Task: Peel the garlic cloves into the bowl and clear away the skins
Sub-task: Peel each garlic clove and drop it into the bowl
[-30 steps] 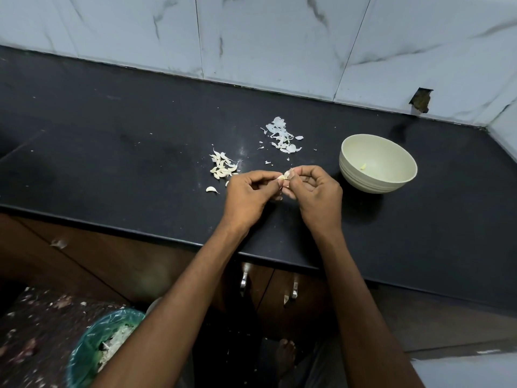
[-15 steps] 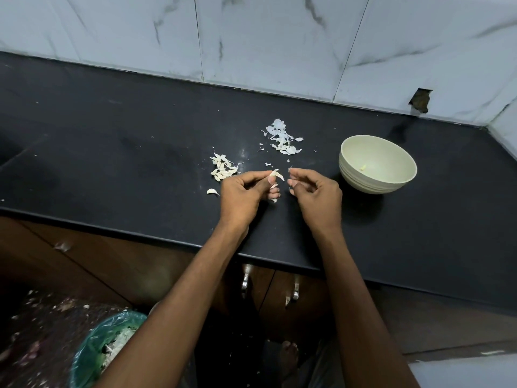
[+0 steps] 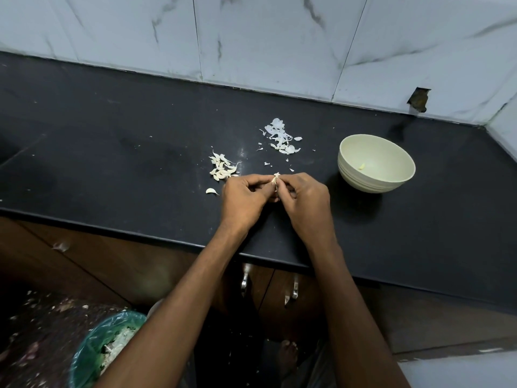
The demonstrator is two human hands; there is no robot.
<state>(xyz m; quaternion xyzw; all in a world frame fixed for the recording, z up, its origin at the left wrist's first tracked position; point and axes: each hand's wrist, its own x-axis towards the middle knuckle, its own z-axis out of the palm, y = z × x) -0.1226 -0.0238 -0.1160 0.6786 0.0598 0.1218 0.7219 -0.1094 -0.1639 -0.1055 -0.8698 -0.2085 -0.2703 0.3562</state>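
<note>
Near edge: left hand [image 3: 246, 196] & right hand [image 3: 303, 197] are back together, both pinching 1 garlic clove [image 3: 275, 181] between fingertips; 0.5 s ago they'd split apart, so prob. 1 strip of skin is off & they're re-gripping. Beyond: unpeeled pile [image 3: 222, 169], skins [image 3: 281, 138]. Bowl [image 3: 349, 166] at right holds just 1 clove, so early days.

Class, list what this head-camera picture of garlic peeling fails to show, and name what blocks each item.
1. Garlic clove: only a tip shows; the left hand and right hand pinching it cover the rest.
2. Bin: cut off by the bottom edge and the left forearm.
3. Bit in the bowl: too small to identify.
</note>
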